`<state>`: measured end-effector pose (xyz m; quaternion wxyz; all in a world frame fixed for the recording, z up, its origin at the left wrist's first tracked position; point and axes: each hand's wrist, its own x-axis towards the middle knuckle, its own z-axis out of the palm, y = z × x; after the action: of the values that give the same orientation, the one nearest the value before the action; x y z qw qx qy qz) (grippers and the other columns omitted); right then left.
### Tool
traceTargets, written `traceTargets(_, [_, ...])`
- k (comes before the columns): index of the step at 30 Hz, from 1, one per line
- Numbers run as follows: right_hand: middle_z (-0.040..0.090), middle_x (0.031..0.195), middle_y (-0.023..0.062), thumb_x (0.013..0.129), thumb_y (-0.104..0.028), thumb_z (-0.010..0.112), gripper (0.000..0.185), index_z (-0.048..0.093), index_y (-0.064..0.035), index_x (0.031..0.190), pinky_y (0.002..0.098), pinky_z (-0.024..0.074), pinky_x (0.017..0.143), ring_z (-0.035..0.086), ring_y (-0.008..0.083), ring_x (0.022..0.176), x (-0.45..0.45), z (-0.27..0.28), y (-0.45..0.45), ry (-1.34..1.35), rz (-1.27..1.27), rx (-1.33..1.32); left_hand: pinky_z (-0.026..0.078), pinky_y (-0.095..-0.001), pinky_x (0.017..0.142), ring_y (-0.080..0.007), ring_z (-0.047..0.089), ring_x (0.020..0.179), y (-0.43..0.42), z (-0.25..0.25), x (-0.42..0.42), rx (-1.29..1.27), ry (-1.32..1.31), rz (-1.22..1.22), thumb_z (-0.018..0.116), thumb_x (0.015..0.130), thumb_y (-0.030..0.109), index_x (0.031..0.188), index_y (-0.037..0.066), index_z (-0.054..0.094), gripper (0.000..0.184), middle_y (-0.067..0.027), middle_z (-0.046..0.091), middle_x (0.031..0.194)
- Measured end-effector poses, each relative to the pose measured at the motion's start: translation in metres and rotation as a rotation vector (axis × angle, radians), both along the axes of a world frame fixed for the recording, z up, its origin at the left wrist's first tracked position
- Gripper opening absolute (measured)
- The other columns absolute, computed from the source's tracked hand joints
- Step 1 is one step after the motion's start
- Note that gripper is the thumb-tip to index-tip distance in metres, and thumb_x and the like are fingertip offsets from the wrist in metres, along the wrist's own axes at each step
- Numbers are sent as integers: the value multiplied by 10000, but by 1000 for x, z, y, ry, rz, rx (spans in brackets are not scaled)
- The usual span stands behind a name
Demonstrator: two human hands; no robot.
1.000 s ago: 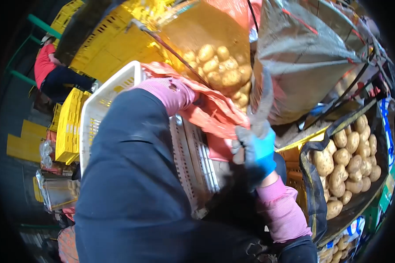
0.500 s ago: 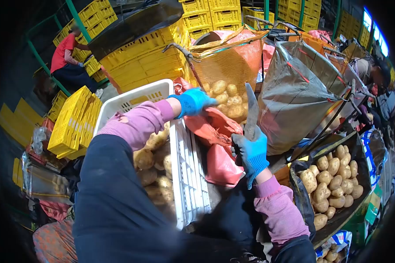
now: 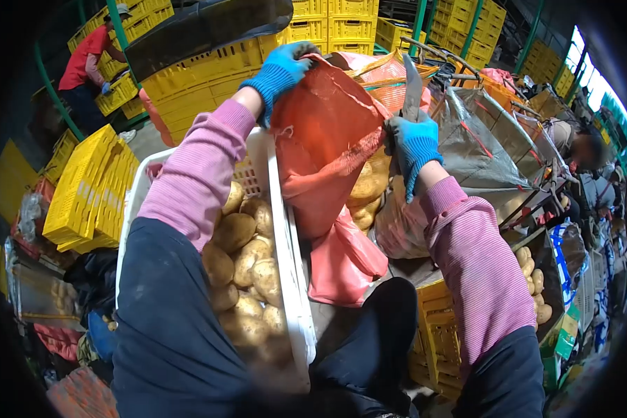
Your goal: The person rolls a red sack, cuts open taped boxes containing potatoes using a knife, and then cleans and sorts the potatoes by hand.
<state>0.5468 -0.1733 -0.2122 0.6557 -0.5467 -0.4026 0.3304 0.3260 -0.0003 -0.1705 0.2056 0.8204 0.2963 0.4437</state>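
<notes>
A red woven sack [image 3: 317, 153] hangs in front of me with its mouth stretched wide. My left hand [image 3: 280, 75], in a blue glove, is closed on the sack's upper left rim. My right hand [image 3: 414, 143], gloved too, is closed round a knife [image 3: 412, 87] whose blade points upward. Its fingers also meet the sack's right rim, where the exact grip is partly hidden. The sack's lower part droops between my knees. Left of it, large potatoes [image 3: 251, 261] lie in a white plastic crate [image 3: 294, 279] beside my left leg.
Behind the sack, a mesh bag holds potatoes [image 3: 369, 188]. Grey sheet bags [image 3: 474, 139] hang from poles at right, near more potatoes [image 3: 529, 272]. Yellow crates [image 3: 90, 188] are stacked left and behind. A person in red [image 3: 87, 63] stands far left; another person [image 3: 582, 150] bends at far right.
My left hand has moved up and left, lifting the crumpled sack and spreading its mouth. My right hand has risen with the knife to the sack's rim. The view has shifted.
</notes>
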Motion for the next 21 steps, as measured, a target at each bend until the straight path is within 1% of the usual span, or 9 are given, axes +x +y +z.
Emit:
traceTargets(3, [604, 636, 93, 720, -85, 679, 166, 599, -5, 840, 314, 462, 416, 561, 174, 452, 8, -11, 0, -187, 30, -99, 507, -274, 703, -118, 614, 745, 1, -2, 17, -148, 14, 9, 573, 838, 61, 976, 52, 678, 173, -57, 669, 810])
traceTargets(5, [608, 647, 86, 716, -103, 695, 215, 620, -7, 893, 318, 470, 436, 564, 168, 463, 4, -6, 5, -276, -13, 32, 497, -284, 644, -114, 598, 693, -3, 2, 20, -169, 119, 85, 597, 838, 109, 990, 57, 677, 179, -53, 661, 780])
traceTargets(7, [640, 699, 82, 727, -152, 739, 318, 651, -11, 997, 323, 494, 492, 590, 170, 509, -1, -9, 29, -265, -9, 202, 500, -289, 661, -122, 602, 707, -7, 1, 23, -215, 142, 102, 602, 843, 116, 992, 51, 673, 178, -63, 666, 792])
traceTargets(8, [645, 710, 85, 736, -162, 746, 329, 650, -9, 1010, 324, 498, 496, 595, 173, 515, -7, -4, 30, -243, 61, 117, 502, -291, 670, -126, 603, 713, -7, 1, 24, -235, 149, 113, 604, 845, 120, 993, 48, 671, 177, -68, 669, 798])
traceTargets(11, [658, 735, 100, 782, -208, 766, 359, 635, -7, 1050, 328, 511, 507, 614, 186, 533, -33, 21, 29, -214, 203, -144, 497, -259, 725, -107, 601, 778, 18, -23, 17, 76, 37, 14, 574, 855, 77, 1040, 42, 657, 206, -30, 663, 856])
traceTargets(14, [650, 722, 93, 780, -187, 762, 339, 634, -9, 1039, 331, 504, 489, 602, 183, 511, -38, -8, 65, -300, 209, -101, 496, -298, 803, -182, 636, 855, 1, -27, -1, 176, -39, 171, 582, 828, 51, 1026, 23, 652, 211, -96, 688, 922])
traceTargets(15, [670, 758, 99, 760, -181, 775, 351, 647, -1, 1032, 329, 523, 551, 639, 187, 589, -46, -1, 54, -168, 228, -157, 487, -387, 867, -321, 620, 930, 10, -31, -15, 404, 85, 342, 652, 800, 159, 985, 101, 680, 196, -143, 661, 887])
traceTargets(18, [691, 809, 111, 749, -201, 775, 367, 661, -6, 1039, 334, 535, 632, 667, 188, 686, -49, -4, 60, -354, 136, 7, 476, -397, 893, -326, 598, 952, 30, -45, -34, 130, 161, 568, 658, 811, 197, 985, 126, 683, 190, -140, 642, 866])
traceTargets(21, [708, 872, 140, 749, -243, 753, 366, 679, -37, 1042, 349, 531, 726, 682, 232, 774, -49, 4, 66, -461, 55, 66, 487, -420, 883, -350, 621, 976, 33, -45, -31, 110, 109, 510, 644, 837, 240, 984, 144, 679, 179, -168, 670, 982])
